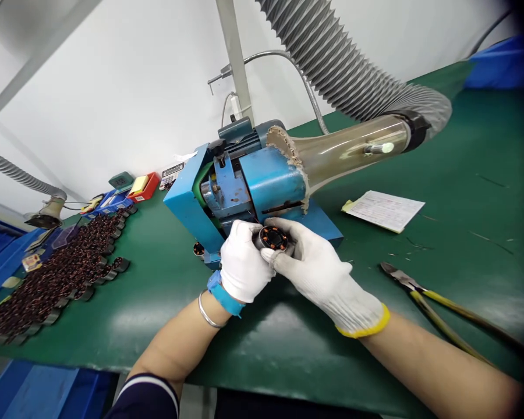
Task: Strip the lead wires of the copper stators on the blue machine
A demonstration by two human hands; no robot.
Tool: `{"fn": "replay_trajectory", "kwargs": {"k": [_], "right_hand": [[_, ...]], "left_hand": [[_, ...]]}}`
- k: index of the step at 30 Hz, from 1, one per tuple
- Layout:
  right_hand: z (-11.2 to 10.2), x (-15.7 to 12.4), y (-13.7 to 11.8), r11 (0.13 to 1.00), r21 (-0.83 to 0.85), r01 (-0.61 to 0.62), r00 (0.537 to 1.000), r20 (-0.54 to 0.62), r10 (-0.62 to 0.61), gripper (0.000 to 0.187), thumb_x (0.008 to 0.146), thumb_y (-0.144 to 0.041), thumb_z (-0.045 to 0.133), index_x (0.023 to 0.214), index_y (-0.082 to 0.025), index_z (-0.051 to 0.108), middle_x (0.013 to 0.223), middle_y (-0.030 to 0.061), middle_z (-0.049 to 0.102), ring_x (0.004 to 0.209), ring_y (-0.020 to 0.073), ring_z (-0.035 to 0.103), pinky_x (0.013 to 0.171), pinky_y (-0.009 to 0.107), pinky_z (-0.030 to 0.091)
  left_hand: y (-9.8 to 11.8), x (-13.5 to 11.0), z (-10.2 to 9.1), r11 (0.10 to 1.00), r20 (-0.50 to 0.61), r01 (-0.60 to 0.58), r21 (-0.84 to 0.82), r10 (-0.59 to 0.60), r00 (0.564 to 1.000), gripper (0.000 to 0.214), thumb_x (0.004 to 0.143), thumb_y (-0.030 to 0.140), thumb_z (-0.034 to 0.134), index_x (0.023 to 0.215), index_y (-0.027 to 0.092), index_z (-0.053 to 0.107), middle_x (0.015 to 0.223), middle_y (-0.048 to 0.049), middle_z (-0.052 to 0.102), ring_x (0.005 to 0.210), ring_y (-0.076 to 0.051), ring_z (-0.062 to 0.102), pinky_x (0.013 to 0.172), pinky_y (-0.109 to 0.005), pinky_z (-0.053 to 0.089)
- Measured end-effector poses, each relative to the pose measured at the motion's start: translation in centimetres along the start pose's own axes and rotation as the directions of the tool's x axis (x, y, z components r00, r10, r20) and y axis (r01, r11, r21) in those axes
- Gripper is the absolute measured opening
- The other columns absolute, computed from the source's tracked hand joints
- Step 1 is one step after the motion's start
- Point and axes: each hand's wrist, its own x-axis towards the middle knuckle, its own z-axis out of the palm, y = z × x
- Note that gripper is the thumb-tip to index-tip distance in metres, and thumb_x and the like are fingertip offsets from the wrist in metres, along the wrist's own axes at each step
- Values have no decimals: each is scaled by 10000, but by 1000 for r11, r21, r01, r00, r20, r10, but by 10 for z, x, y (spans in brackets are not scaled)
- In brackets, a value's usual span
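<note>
A round motor stator point(274, 238) with copper windings and a dark metal rim sits between my two hands, its wound face turned up towards me. My right hand point(308, 256), in a white knit glove with a yellow cuff, grips its right side with thumb and fingers. Closed against its left side is my left hand point(247, 259), also in a white glove; its fingertips are partly hidden. Just beyond my hands stands a blue bench machine point(273, 180) with a motor at its back. Whether a wire runs from the stator into it, I cannot tell.
Many more stators point(65, 273) crowd the left of the green bench point(157, 314). Yellow-handled cutters point(413, 285) and a paper sheet point(384, 210) lie at the right. A clear duct point(353, 145) and grey hose point(344, 64) rise from the machine. A red bin point(146, 187) stands back left.
</note>
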Motion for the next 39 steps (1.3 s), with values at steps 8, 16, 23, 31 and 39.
{"fn": "replay_trajectory", "kwargs": {"k": [8,16,23,31,39], "right_hand": [[-2,6,-2,997,63,51,999,-9,-50,580,750,-443,707,1259,-185,606,1231,132,694,1140,322,662,989,487,562],[-5,6,-8,996,84,39,997,-71,-33,534,719,-401,712,1204,-199,612,1165,122,717,1186,341,638,1017,493,547],[-6,7,-16,985,160,68,995,-86,-54,449,696,-399,719,1108,-235,646,1113,89,749,1101,314,692,985,448,572],[-10,7,-17,987,131,96,992,-99,-84,443,697,-400,726,1103,-229,682,1111,76,755,1098,316,695,977,443,578],[-9,7,-20,995,87,56,994,-102,-47,503,688,-439,696,1136,-210,677,1102,101,742,1080,326,695,930,445,593]], "left_hand": [[10,9,0,998,-2,28,61,-28,1000,280,705,206,700,918,233,522,880,-24,639,802,-211,653,743,-339,549],[16,14,6,998,-6,32,49,-31,999,272,729,242,711,937,222,537,913,-40,657,821,-215,664,746,-348,560],[12,11,9,991,-79,-131,0,131,988,267,772,321,695,976,204,569,943,-62,657,859,-217,673,774,-360,580],[9,9,8,995,-35,-99,33,100,994,294,776,371,715,975,206,576,931,-68,661,858,-229,684,765,-368,589],[10,7,7,997,-12,-80,15,80,997,286,773,367,712,967,207,573,916,-66,650,849,-235,674,760,-380,580]]}}
